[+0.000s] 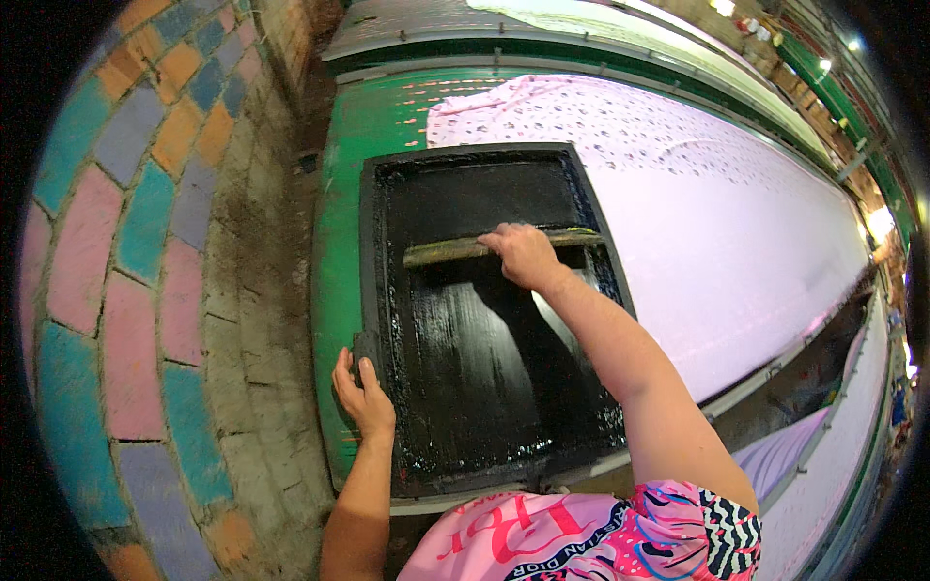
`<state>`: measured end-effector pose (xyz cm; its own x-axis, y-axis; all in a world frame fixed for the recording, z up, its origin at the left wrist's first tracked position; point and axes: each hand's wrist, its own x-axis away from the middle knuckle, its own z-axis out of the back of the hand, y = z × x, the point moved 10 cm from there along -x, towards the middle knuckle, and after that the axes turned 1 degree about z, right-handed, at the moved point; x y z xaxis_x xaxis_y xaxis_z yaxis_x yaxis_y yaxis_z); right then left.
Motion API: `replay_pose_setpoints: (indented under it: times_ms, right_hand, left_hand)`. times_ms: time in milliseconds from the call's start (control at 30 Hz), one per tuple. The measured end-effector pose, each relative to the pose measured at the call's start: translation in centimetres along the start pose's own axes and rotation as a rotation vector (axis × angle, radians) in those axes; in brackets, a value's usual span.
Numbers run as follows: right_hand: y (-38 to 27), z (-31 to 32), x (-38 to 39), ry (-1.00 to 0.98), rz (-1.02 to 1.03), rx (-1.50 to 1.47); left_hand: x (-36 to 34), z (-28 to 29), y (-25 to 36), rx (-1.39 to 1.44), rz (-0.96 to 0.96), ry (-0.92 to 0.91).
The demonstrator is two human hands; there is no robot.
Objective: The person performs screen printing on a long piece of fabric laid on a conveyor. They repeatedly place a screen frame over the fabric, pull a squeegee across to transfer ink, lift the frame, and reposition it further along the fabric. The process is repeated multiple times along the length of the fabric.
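Note:
A large black-framed printing screen [371,242] lies on the green printing table, its inner surface wet with black ink. My right hand [524,255] is closed on the upper edge of a long squeegee [444,252], which stands crosswise on the mesh in the upper half of the screen. The squeegee's lower edge is hidden. Below it, the inked mesh [465,339] has glossy streaks and my arm's shadow. At the screen's left side, my left hand [367,395] grips the frame beside a small dark block [366,346], thumb and fingers on either side.
Pale pink fabric [697,252] covers the table to the right, with small dark prints along its far part. Green table surface [341,223] shows at left. A painted brick wall [145,242] stands left, beyond a narrow gap. Other long tables [417,34] lie beyond and right.

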<state>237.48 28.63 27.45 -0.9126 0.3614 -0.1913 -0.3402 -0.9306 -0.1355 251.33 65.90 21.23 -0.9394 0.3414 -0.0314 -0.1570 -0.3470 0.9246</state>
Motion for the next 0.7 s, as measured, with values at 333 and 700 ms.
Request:
replay_pose_setpoints:
  times_ms: [333, 700]
  right_hand:
    - [8.3, -2.9, -13.5, 0.099, 0.014, 0.092]
    - [12.9, -2.4, -17.4, -0.021, -0.074, 0.046]
  left_hand:
    - [0.1, 0.4, 0.3, -0.044, 0.065, 0.057]
    - [0.2, 0.6, 0.7, -0.153, 0.022, 0.064]
